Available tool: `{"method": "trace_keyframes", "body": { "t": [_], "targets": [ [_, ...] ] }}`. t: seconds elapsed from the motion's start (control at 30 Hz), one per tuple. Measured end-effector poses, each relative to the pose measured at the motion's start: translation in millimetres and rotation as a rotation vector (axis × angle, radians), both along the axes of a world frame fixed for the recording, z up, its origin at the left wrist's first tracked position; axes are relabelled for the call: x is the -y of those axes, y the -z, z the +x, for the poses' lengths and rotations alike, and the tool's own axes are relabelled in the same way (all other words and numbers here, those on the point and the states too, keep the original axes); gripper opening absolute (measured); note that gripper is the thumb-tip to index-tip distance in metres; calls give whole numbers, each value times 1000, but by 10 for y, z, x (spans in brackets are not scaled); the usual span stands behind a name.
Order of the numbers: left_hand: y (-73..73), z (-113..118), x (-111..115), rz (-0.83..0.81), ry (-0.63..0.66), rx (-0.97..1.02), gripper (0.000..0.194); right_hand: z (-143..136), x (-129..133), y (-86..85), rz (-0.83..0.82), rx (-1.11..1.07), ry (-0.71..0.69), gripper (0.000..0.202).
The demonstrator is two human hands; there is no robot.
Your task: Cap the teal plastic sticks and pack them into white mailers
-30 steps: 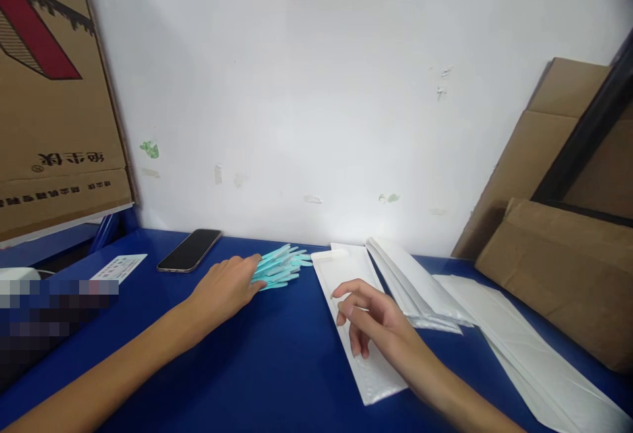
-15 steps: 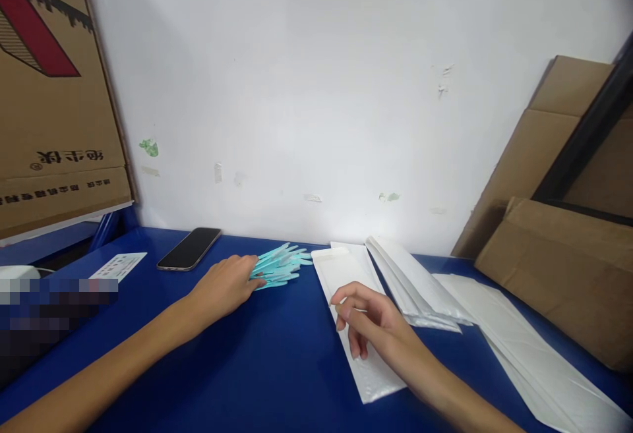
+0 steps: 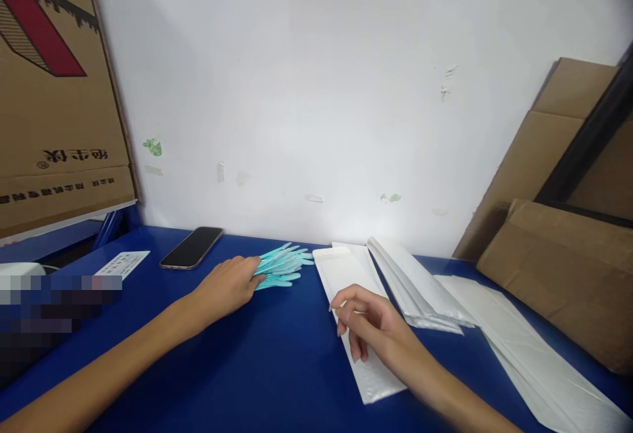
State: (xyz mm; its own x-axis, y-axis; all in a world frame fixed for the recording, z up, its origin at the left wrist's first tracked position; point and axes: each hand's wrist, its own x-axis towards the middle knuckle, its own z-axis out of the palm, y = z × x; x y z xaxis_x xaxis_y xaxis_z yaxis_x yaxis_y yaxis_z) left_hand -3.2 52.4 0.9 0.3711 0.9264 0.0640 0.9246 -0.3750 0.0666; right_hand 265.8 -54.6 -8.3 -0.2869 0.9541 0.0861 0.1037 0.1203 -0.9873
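Near the wall end of the blue table, my left hand [image 3: 228,287] is closed around a bundle of teal plastic sticks [image 3: 285,265]. Their rounded tips fan out to the right, and their other ends are hidden in my palm. My right hand [image 3: 368,321] hovers over, or rests on, a white padded envelope [image 3: 341,271]; I cannot tell if it touches. Its thumb and forefinger come together at the tips, with the other fingers loosely curled and nothing visible between them. Part of a second envelope shows from under the first.
A stack of white envelopes [image 3: 415,285] lies right of my right hand, with more envelopes [image 3: 524,347] beyond. A phone [image 3: 192,248] and a printed card [image 3: 123,263] are at left. Cardboard boxes stand at left [image 3: 64,110] and right [image 3: 558,281]. A white wall [image 3: 306,103] bounds the table.
The view has shifted very slightly. Both hands keep the same pose, with my left hand still around the teal sticks.
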Motion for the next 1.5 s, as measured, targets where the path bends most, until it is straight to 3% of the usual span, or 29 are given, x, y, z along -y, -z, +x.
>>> {"method": "trace_keyframes", "body": {
  "t": [0.33,0.5,0.7,0.97,1.03,1.1,1.27,1.37,1.5],
  "targets": [
    [13,7,2,19,-4,-26,17,-8,13,-13,26,31,-1,29],
    [-85,-7,25,90,-41,6,22,-5,22,-12,20,37,5,30],
    [-283,-8,77,144,-44,157,31,-4,9,2,31,21,9,30],
    [-290,86,153,8,29,460,39,-1,39,-7,58,107,25,29],
    [-303,94,168,-63,41,553,44,-29,94,-38,167,283,50,26],
    [-316,98,183,-176,75,689,48,-84,163,-48,396,523,34,22],
    [-314,142,273,-553,134,989,52,-258,242,120,1049,982,-343,49],
    [-297,194,356,-667,142,1060,52,-301,221,252,1153,1042,-437,47],
    [-265,251,426,-726,149,1110,44,-309,243,273,1142,969,-403,33]
  ]
}}
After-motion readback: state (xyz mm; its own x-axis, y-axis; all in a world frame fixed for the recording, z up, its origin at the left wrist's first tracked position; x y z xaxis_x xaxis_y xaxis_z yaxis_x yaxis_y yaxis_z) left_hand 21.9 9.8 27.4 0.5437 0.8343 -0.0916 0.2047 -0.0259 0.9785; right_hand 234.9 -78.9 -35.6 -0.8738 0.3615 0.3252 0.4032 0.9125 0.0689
